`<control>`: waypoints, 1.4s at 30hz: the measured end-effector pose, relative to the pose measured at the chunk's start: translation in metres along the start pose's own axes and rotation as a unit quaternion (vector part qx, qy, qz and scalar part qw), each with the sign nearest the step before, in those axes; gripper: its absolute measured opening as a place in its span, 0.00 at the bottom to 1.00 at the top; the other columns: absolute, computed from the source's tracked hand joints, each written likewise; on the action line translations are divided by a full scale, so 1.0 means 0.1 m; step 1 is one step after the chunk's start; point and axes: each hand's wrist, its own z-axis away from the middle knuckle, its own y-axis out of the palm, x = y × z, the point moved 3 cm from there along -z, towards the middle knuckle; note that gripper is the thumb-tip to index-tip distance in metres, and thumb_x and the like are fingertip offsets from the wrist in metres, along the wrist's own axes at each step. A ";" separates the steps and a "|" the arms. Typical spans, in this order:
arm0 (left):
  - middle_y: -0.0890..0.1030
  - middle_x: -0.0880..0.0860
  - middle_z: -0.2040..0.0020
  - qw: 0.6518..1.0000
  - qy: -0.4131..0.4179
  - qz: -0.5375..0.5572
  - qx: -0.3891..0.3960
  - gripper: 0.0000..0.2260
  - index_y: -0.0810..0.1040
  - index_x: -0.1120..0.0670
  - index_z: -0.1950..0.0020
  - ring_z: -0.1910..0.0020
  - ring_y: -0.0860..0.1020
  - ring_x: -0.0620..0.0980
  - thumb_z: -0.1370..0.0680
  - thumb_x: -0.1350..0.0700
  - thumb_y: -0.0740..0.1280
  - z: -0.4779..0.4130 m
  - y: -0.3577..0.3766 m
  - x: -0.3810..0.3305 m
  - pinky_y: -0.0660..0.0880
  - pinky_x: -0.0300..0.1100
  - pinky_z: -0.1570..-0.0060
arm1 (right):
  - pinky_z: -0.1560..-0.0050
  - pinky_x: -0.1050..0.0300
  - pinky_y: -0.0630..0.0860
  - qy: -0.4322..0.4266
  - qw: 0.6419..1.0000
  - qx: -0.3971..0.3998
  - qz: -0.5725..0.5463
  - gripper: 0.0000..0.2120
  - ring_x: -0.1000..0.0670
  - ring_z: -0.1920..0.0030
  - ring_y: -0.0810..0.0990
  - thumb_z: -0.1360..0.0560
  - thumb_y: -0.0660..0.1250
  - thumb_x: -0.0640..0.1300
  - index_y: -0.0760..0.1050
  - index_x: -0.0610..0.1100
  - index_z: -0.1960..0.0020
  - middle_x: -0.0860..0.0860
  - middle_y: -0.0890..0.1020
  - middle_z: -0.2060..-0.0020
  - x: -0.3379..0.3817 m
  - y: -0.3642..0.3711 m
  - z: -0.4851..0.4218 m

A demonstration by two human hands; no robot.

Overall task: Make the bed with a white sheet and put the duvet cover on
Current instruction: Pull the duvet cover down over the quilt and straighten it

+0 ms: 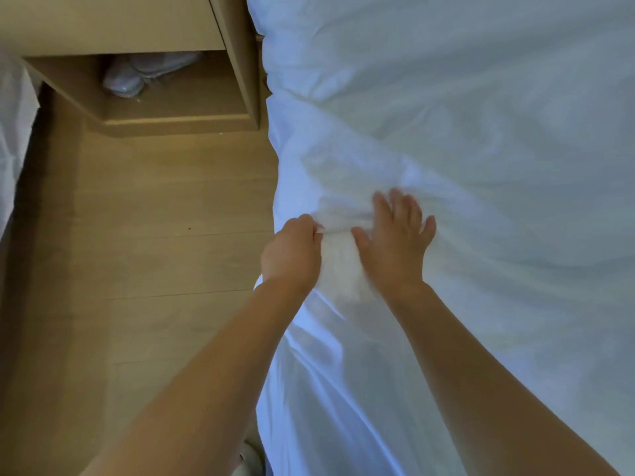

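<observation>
1. Both forearms reach from the near edge toward the left side of the bed (275, 389), where the person stands on the wooden floor (154, 218). This stance suits work on the side hem rather than on the middle of the mattress.
2. The white sheet (481, 166), the task's thing, covers the whole visible bed and hangs over its left side. On the near part, long creases run toward the hands. No separate duvet cover can be told apart in this view.
3. The left hand (292, 252) sits at the bed's left edge. Its fingers (318, 231) are curled tight around a bunched fold of the sheet and grip it. The hold is probably meant to draw slack cloth outward over the edge.
4. The right hand (395, 245) lies just right of the left, palm down on the sheet. Its fingers (381, 204) are straight and spread, touching the cloth and clasping nothing. It likely pins or smooths the surface while the other hand pulls. The fingertips are blurred.
5. Beyond the hands the sheet rises in a soft ridge, with broad wrinkles crossing to the far right. By this judgement the smoothing is unfinished.
6. Far left, a bedside cabinet (178, 121) stands against the bed, and a plastic-wrapped bundle (137, 77) lies on its open shelf. What the bundle contains cannot be told.
7. At the left border, more white cloth (13, 132) hangs, well apart from the hands.
</observation>
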 end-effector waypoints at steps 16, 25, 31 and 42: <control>0.76 0.55 0.53 0.969 0.220 0.031 -0.111 0.09 0.77 0.56 0.51 0.52 0.73 0.57 0.21 0.53 0.59 0.09 -0.28 -0.99 0.67 0.48 0.55 | 0.63 0.57 0.57 0.026 0.905 -0.332 -0.265 0.12 0.47 0.62 0.71 0.21 0.52 0.45 0.70 0.39 0.51 0.46 0.76 0.62 -0.43 -1.09 -0.28; 0.73 0.54 0.39 0.962 -0.139 0.221 -0.077 0.30 0.70 0.55 0.38 0.39 0.73 0.54 0.32 0.38 0.71 -0.46 0.09 -0.16 0.70 0.50 0.40 | 0.54 0.45 0.65 0.038 0.997 -0.056 -0.026 0.09 0.37 0.50 0.74 0.20 0.56 0.40 0.72 0.36 0.49 0.39 0.77 0.53 -0.76 -0.14 -0.37; 0.79 0.55 0.42 0.910 -0.176 0.374 0.030 0.27 0.74 0.57 0.37 0.44 0.78 0.54 0.30 0.45 0.74 -0.67 0.03 -0.31 0.74 0.46 0.47 | 0.52 0.46 0.64 0.045 0.993 -0.070 -0.083 0.08 0.37 0.50 0.72 0.24 0.59 0.38 0.73 0.36 0.48 0.38 0.75 0.51 -0.68 -0.22 -0.32; 0.79 0.52 0.73 0.992 -0.081 0.056 -0.079 0.15 0.78 0.56 0.71 0.58 0.81 0.57 0.25 0.52 0.68 -0.69 -0.87 0.54 0.69 0.43 0.67 | 0.31 0.37 0.39 -0.050 0.997 0.061 -0.003 0.31 0.40 0.24 0.44 0.22 0.53 0.62 0.47 0.55 0.23 0.44 0.47 0.23 0.18 0.05 -0.34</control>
